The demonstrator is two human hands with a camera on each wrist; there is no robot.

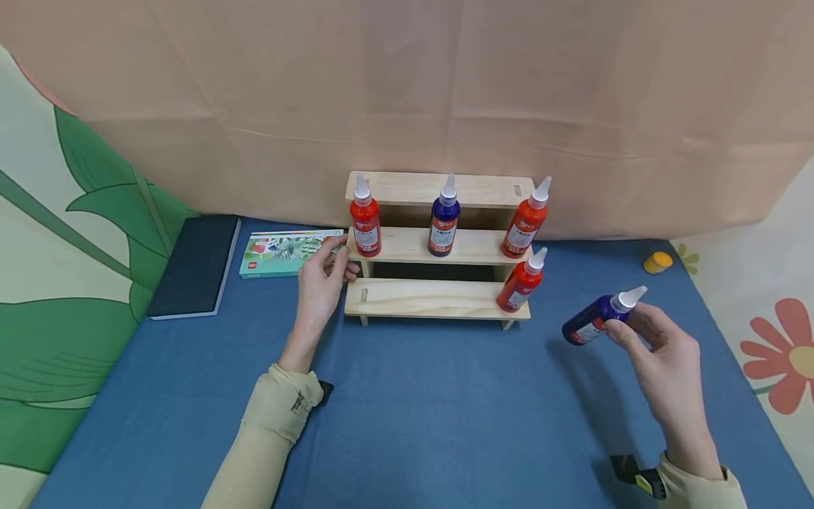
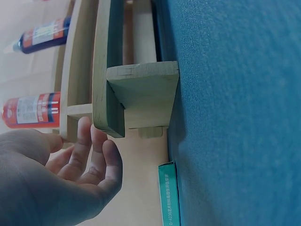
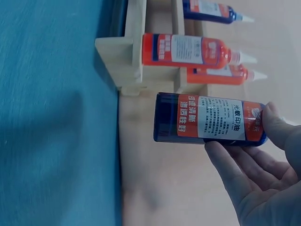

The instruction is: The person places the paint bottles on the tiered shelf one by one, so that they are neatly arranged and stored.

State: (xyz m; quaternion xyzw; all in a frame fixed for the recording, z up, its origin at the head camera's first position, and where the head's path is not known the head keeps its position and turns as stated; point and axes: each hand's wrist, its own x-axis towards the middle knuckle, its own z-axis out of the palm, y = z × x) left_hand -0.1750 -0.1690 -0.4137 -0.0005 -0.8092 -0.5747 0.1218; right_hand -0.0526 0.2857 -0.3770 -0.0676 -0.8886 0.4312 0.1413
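Observation:
A three-tier wooden rack stands on the table. My left hand holds its left end, fingers curled at the middle shelf's corner. My right hand pinches a dark blue ink bottle with a white nozzle near its cap, tilted above the table to the right of the rack. On the middle shelf are a red ink bottle at left, a blue ink bottle in the centre and another red bottle at right. One more red bottle sits at the lowest shelf's right end.
A teal box lies behind my left hand, beside a dark notebook. Near the table's back right corner is a small yellow cap. Beige cloth hangs behind the rack.

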